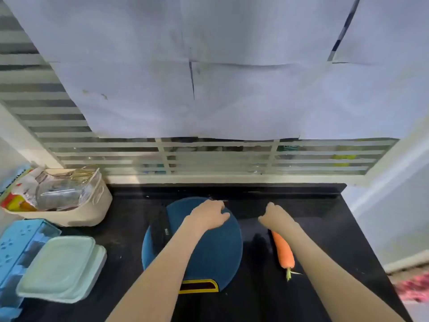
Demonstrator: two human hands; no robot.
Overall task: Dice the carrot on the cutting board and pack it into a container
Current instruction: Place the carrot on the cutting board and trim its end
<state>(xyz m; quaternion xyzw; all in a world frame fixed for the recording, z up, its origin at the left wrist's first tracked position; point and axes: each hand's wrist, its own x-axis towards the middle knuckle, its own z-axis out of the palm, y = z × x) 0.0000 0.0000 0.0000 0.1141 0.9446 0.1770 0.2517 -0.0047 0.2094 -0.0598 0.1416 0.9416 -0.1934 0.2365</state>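
Head view: your left hand [209, 214] rests at the blue cutting board [209, 256]'s far edge, your right hand [276, 217] past it; neither grip is clear. 1 carrot [283, 251] lies beside the board on the counter [329, 233]: likely stiff, roll-prone; grasp its middle.

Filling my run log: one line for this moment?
carrot: whole, on counter beside board | knife: on board | left hand: on board | right hand: at carrot's far end

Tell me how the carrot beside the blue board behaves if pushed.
The carrot looks round and tapered, so on the glossy counter it would probably roll in a curve. It looks straight and firm, so it likely lifts stiffly.
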